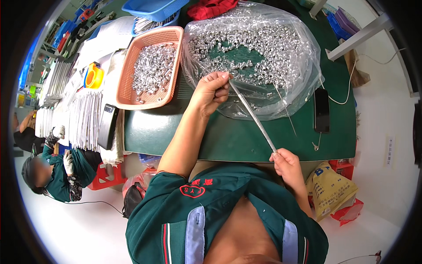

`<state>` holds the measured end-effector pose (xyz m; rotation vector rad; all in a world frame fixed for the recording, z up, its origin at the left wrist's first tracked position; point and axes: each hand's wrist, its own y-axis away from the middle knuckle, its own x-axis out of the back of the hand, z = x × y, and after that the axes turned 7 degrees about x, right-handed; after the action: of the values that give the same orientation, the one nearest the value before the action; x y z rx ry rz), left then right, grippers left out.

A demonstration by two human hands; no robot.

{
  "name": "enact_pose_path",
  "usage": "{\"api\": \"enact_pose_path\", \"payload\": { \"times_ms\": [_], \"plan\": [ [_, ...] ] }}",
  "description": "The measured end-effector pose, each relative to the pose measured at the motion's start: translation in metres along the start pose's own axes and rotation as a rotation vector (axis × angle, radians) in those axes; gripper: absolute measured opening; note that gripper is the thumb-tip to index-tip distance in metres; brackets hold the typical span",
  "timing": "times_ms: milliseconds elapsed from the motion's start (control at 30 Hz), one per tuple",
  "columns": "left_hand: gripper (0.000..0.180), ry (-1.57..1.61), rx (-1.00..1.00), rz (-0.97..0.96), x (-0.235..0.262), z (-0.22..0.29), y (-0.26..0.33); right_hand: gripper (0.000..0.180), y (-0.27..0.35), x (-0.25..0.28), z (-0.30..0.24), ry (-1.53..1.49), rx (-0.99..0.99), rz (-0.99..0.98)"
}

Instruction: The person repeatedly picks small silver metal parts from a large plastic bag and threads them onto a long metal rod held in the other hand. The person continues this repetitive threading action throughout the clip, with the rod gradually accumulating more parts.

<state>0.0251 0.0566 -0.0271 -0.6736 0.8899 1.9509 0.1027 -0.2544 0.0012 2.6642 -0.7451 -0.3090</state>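
Note:
A long, thin silver rod (252, 115) slants between my two hands, over the near edge of a clear plastic bag (304, 99). My left hand (212, 92) is closed, thumb and fingertips pinched at the rod's far end. Close to the table's front edge, my right hand (286, 166) is closed around its near end. Heaps of small silver metal rings (281, 46) lie spread in the bag, with green surface showing at their middle. To the right of the rod, a thin wire (285, 110) reaches from the bag onto the green table (160, 134).
A pink plastic basket (121, 83) of similar metal pieces stands left of the bag. Blue baskets (154, 9) and red cloth (211, 8) are at the back. Phones lie right (321, 110) and left (107, 126). Another person (59, 169) sits at far left.

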Motion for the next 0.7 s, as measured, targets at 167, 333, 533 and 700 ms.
{"api": "enact_pose_path", "payload": {
  "times_ms": [167,333,533,700],
  "plan": [
    [0.014,0.028,-0.03,-0.045,-0.001,-0.002,-0.003,0.021,-0.003,-0.008,0.011,-0.253,-0.076,-0.076],
    [0.02,-0.058,-0.073,0.142,-0.02,-0.03,0.002,0.022,-0.011,-0.022,0.014,-0.099,0.002,0.048],
    [0.036,-0.006,0.067,0.04,-0.013,-0.012,0.002,0.021,-0.016,-0.017,0.007,-0.199,0.019,0.018],
    [0.03,-0.028,0.065,0.231,-0.02,-0.002,0.004,0.021,-0.01,-0.006,0.008,-0.184,0.019,0.029]
  ]
}}
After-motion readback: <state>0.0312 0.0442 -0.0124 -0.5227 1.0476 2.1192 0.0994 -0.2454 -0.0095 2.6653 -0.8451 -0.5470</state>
